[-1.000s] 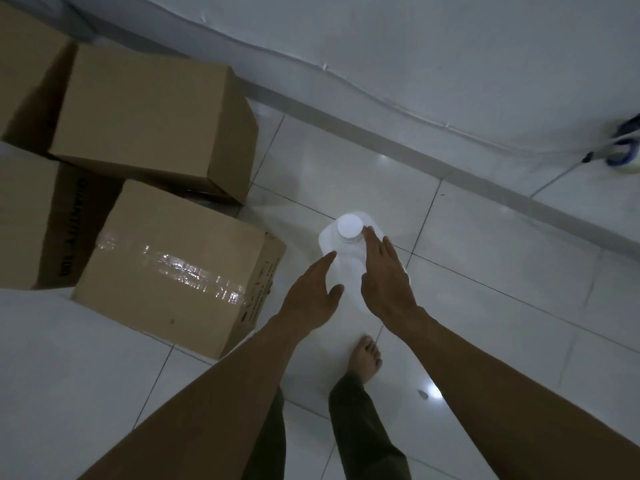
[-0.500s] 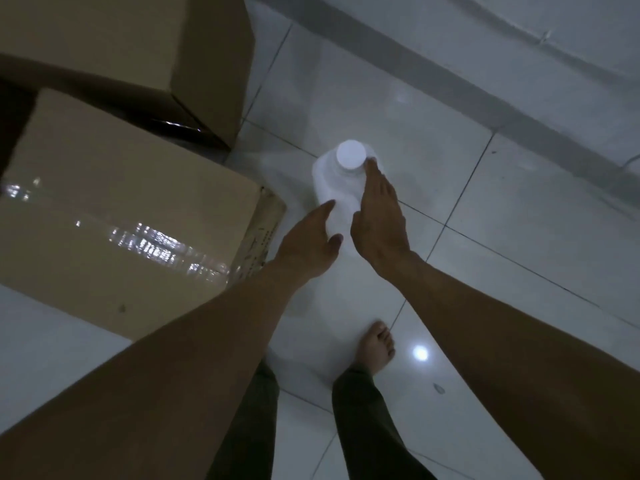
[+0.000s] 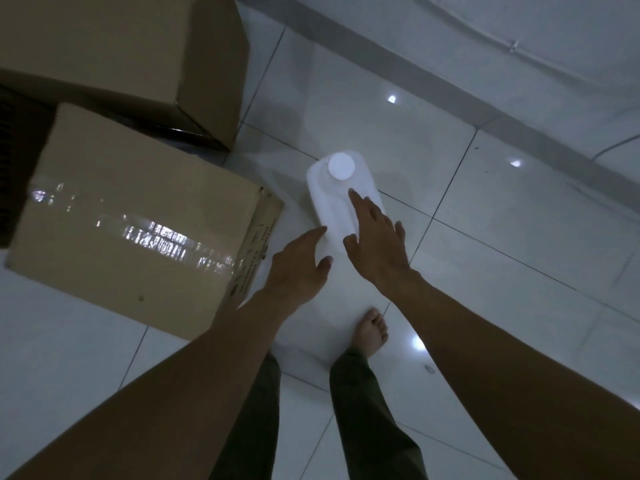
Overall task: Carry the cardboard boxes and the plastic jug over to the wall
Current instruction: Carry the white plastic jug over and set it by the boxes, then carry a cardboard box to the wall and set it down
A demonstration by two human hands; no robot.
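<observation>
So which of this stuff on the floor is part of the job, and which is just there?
Part of the job:
- jug, white cap on, upright on the tiles
- taped box
- plain box behind it
- wall, where they go

Just there:
- cable along the wall
- dark box at far left, unclear

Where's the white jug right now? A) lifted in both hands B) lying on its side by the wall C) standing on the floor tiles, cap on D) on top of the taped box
C: the plastic jug stands upright on the floor tiles, capped, with the right hand and left hand open over it, neither closed around it.
</observation>
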